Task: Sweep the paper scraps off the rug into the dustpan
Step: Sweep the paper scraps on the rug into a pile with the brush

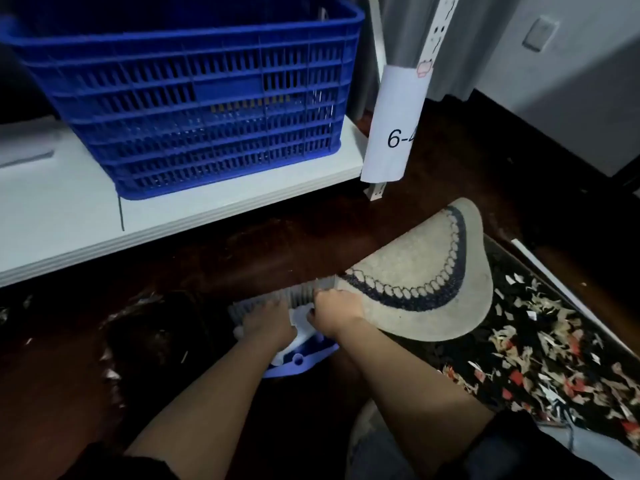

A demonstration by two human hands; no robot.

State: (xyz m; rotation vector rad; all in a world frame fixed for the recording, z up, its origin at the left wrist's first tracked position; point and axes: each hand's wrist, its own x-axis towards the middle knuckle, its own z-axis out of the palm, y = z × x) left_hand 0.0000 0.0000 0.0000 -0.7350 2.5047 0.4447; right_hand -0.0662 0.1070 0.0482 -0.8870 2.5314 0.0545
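Your left hand (268,325) rests on the white brush (277,303), fingers curled over its back, so that grip is holding the brush; its bristles stand on the dark floor (242,251). Your right hand (337,311) pinches the edge of the rug (426,292), a beige mat with a dark scalloped band, folded over so its underside faces up. Just below both hands lies the blue dustpan (304,362), partly hidden by your left wrist. The paper scraps (540,355), white, tan and red, lie scattered thickly on the dark part of the rug to your right, well apart from the dustpan. A few pale scraps also show on the floor at your left. A blue crate (194,98) sits on the white shelf (69,216) ahead, beside a post with a paper label (394,133).
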